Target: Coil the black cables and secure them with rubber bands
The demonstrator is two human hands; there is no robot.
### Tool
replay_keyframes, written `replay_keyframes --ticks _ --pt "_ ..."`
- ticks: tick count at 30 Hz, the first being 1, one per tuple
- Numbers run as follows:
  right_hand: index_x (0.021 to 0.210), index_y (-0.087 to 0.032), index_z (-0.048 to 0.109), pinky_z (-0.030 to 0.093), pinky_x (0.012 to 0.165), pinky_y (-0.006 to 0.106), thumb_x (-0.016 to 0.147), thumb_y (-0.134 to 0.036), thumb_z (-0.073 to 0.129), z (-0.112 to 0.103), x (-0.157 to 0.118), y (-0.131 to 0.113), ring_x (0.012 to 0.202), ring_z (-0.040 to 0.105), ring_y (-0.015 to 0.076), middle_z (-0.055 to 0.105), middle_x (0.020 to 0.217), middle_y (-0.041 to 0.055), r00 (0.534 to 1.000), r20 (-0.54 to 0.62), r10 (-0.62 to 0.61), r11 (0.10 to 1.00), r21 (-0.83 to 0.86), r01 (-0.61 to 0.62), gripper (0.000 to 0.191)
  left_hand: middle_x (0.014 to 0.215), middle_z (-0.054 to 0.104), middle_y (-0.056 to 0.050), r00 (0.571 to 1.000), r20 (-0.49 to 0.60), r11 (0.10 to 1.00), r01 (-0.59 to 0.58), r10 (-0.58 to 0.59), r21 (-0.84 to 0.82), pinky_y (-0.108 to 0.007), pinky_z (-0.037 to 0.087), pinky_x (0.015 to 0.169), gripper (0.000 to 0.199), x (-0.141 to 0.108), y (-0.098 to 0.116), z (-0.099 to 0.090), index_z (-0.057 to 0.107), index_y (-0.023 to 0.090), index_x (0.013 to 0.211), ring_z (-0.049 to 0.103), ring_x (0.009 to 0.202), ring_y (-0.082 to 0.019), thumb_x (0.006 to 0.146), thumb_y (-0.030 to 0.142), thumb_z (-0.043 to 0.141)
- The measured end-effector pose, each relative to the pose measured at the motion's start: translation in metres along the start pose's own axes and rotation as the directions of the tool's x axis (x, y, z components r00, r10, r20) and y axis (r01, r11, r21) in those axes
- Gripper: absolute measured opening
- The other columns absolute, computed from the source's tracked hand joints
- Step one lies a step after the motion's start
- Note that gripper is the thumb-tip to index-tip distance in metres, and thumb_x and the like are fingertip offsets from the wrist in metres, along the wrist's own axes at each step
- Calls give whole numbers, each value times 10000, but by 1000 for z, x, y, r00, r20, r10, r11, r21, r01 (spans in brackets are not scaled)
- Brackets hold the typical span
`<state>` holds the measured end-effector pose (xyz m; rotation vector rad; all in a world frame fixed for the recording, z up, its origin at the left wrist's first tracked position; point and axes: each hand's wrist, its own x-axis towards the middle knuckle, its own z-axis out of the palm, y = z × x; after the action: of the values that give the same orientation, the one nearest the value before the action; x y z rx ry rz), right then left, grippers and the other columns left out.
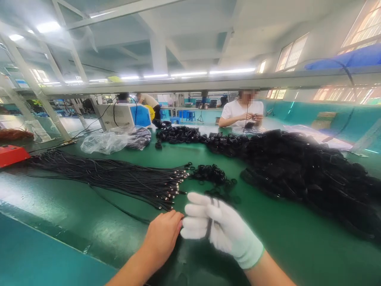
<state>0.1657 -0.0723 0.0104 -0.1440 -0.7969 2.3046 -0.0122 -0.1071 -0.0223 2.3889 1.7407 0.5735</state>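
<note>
My bare left hand (164, 234) is closed, pinching a black cable (119, 207) that trails left along the green table. Close beside it, my right hand (220, 226) wears a white glove. A strand of black cable crosses its fingers, with a small metal-looking connector near the thumb, and the hand grips it. To the left lies a long bundle of black cables (119, 174) with shiny plug ends pointing right. Just beyond my hands sits a small heap of black rings (210, 174), some of them loose on the table.
A large pile of coiled black cables (297, 171) covers the right side. Clear plastic bags (104, 142), a blue-and-white machine (125, 116) and a red box (12, 155) stand left. Across the table a person (242, 111) handles something small. A metal beam (178, 88) runs overhead.
</note>
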Motion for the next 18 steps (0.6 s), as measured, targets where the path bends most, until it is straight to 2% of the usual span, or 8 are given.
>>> replay_keyframes --ticks 2,4,6,8,10,13,15,18 --pt "1022 -162 559 455 778 416 725 -333 712 -1 3 -1 689 586 153 612 786 29 996 -65 -65 998 -26 63 376 787 644 -10 998 61 987 4 -14 163 -269 371 594 250 -13 14 0 595 210 803 581 664 -169 871 138 365" --pt "1047 -152 557 450 787 399 751 -307 690 -5 4 2 759 605 173 628 858 62 987 -134 -91 993 -87 80 360 740 636 -7 991 98 970 -106 87 220 -279 346 576 227 -18 28 -8 587 200 765 571 622 -168 860 126 394" --pt "1058 -123 566 452 777 367 771 -269 673 -9 3 9 793 613 177 639 915 97 987 -154 -53 988 -151 30 339 703 625 -1 976 73 950 -218 207 222 -280 330 575 179 -12 36 -23 577 192 719 556 606 -159 853 163 463" --pt "1039 -82 583 454 769 363 786 -261 656 -11 0 15 781 617 175 644 920 128 995 -85 52 982 -179 -66 319 694 620 5 954 36 936 -298 296 185 -273 330 598 144 -1 34 -42 587 189 705 545 627 -149 829 256 557" --pt "1020 -57 592 452 780 407 786 -280 649 -12 -3 21 777 623 195 645 919 151 983 32 183 971 -164 -176 328 702 624 19 947 28 946 -320 319 59 -257 343 631 134 13 27 -58 613 195 711 540 661 -135 778 309 635" --pt "1036 -64 578 436 786 476 757 -321 666 -11 -6 28 800 629 233 639 928 157 947 117 299 951 -113 -286 389 704 626 33 972 99 934 -175 215 -312 -210 378 622 86 29 14 -68 651 189 718 543 666 -109 718 266 688" --pt "1025 -84 565 437 766 457 735 -344 682 -9 -6 32 750 616 205 633 879 123 931 135 338 941 -79 -330 407 692 626 24 975 171 846 -32 144 -533 -189 398 584 98 33 8 -62 663 161 723 551 648 -106 689 247 696" --pt "956 -128 548 430 738 385 708 -371 704 -6 -3 35 655 553 136 596 791 46 925 190 328 944 -86 -317 380 734 649 -3 977 190 770 44 101 -636 -195 425 608 136 32 0 -42 670 140 759 572 689 -121 766 255 598"
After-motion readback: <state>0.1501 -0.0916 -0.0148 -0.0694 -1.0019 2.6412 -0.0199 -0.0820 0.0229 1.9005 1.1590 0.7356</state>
